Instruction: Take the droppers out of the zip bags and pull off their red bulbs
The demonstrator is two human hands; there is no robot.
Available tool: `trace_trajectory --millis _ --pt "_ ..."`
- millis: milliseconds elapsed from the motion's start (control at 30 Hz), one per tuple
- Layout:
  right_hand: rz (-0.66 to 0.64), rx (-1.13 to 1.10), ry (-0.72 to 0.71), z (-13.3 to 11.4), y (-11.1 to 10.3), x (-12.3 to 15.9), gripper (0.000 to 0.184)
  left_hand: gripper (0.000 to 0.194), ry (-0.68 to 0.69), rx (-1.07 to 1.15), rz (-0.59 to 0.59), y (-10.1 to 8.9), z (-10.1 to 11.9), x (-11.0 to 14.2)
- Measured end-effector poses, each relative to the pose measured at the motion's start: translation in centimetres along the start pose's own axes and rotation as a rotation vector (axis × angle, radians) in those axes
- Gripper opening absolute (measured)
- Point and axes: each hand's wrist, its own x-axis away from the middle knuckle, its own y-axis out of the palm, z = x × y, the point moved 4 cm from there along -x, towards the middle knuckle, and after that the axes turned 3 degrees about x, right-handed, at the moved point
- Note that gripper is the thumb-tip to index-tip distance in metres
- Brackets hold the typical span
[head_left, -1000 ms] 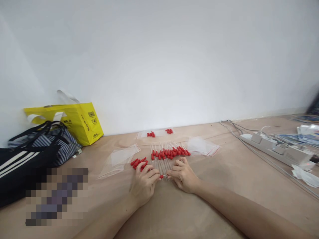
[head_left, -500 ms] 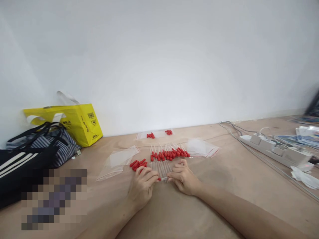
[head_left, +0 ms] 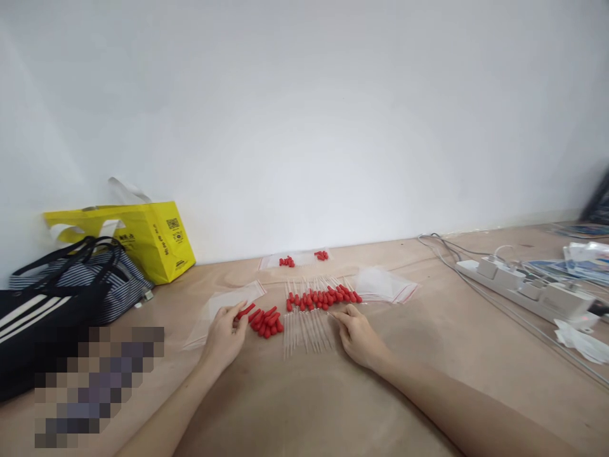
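Capping step, I reckon; my left hand (head_left: 227,331) pinches a red bulb (head_left: 247,310) beside the pile (head_left: 268,324); right hand (head_left: 356,334) is at the clear tubes (head_left: 308,334), grip unclear; next needs ends lined up.

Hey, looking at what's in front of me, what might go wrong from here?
The tubes lie side by side, so the right hand, close by, might nudge some askew. The red bulb is only at the fingertips of the left hand and could slip. The heaped bulbs could roll in among the tubes if bumped.
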Motion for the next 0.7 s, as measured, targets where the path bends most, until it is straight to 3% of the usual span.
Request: trace_trajectory --millis 267,467,700 --pt "-0.002 -0.063 -0.004 -1.2 0.4 -0.2 0.024 0.019 0.024 -0.001 -0.038 1.4 1.6 0.2" --pt "-0.033 -0.098 -0.008 -1.8 0.0 -0.1 0.016 0.024 0.08 -0.042 -0.059 1.9 1.7 0.1" --pt "-0.03 -0.128 -0.024 -1.7 0.0 0.0 0.021 0.027 0.154 -0.065 0.094 0.8 1.7 0.3"
